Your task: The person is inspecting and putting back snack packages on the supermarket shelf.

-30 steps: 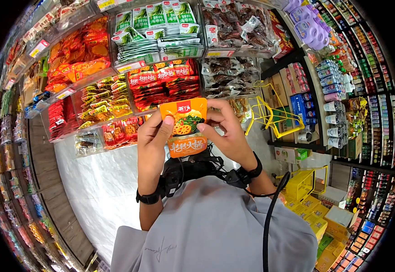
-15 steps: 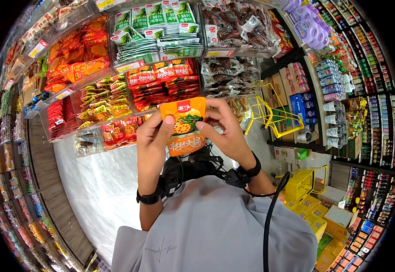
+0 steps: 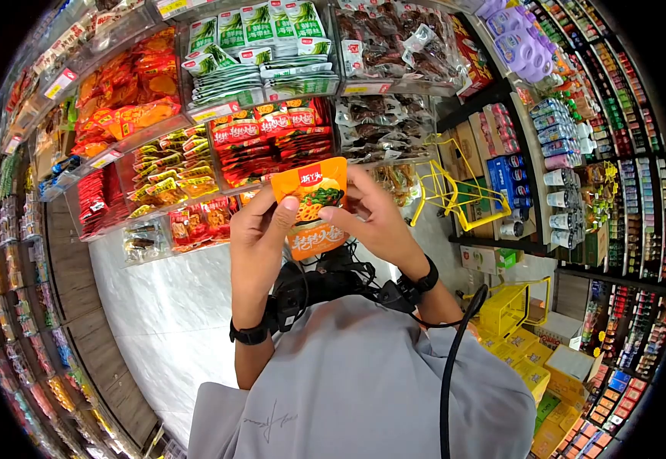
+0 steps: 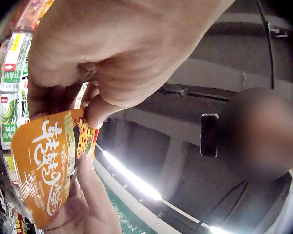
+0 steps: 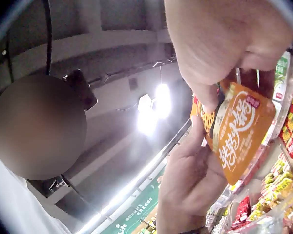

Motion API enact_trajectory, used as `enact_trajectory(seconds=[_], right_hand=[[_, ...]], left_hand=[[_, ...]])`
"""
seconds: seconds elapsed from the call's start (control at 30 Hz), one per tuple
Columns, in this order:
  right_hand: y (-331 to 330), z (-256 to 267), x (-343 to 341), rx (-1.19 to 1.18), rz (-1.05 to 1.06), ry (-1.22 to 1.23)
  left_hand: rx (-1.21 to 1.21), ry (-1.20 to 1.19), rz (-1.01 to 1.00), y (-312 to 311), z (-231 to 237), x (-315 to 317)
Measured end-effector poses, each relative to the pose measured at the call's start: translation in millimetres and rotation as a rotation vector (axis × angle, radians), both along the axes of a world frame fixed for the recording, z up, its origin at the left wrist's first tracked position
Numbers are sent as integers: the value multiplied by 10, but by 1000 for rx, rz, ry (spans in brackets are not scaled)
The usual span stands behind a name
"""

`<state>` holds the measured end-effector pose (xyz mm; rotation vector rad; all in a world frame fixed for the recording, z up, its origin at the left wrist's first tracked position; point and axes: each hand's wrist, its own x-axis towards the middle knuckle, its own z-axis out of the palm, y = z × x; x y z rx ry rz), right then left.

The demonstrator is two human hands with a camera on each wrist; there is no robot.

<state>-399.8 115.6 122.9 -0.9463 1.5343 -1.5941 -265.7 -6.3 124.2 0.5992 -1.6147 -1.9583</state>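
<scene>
An orange food pouch [image 3: 325,174] with white lettering and a picture of sliced lotus root and greens is held upright in front of the chest. My left hand [image 3: 260,241] grips its left side, thumb across the printed front and fingers behind. On the other side my right hand [image 3: 379,233] pinches it the same way, its thumb over the picture. The pouch's lower printed part [image 4: 41,163] bulges toward the camera in the left wrist view. Both thumbs press on the pouch [image 5: 246,131] in the right wrist view; the fingers behind it are mostly hidden.
Bins of red snack packets [image 3: 276,141], green-and-white packets [image 3: 256,38] and dark vacuum packs [image 3: 398,46] stand just beyond the hands. To the right are a yellow wire rack [image 3: 463,199], a yellow basket [image 3: 505,310] and stacked cartons [image 3: 570,367]. A black cable [image 3: 455,352] hangs by the right arm.
The pouch has tilted a little and its lower edge has risen slightly. The right thumb has slid a bit further left across its front. Both hands keep their hold.
</scene>
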Motion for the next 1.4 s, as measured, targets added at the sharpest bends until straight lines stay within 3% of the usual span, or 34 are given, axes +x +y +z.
enact_trajectory(seconds=[0.13,0.2,0.33,0.47,0.53,0.63,0.8,1.07,1.4], right_hand=[[-42,-78,-98,4,15,47],[-127,-60,-149,-103,-98,-8],[-383,53,-433,-188,-168,117],[-632,199,-608,-260,-231,194],[-743,250,-686,-302,-259,240],[-869,236,-755,-352,-364,331],[-898,251,-650,-306,-374,368],[-826,392,-445,-442,-400,281],[-780,513,-358,-511,-459,452]], left_hand=[[26,-1,15,14,-48,-26],[54,48,42,22,-55,-46],[88,-42,30,63,-66,-50],[278,-67,-135,171,-145,-87],[90,-123,-314,193,-199,-52],[211,-50,-483,294,-243,-100],[338,-24,-442,407,-83,-178],[239,-27,-488,369,-41,-135],[210,5,-563,290,-78,-140]])
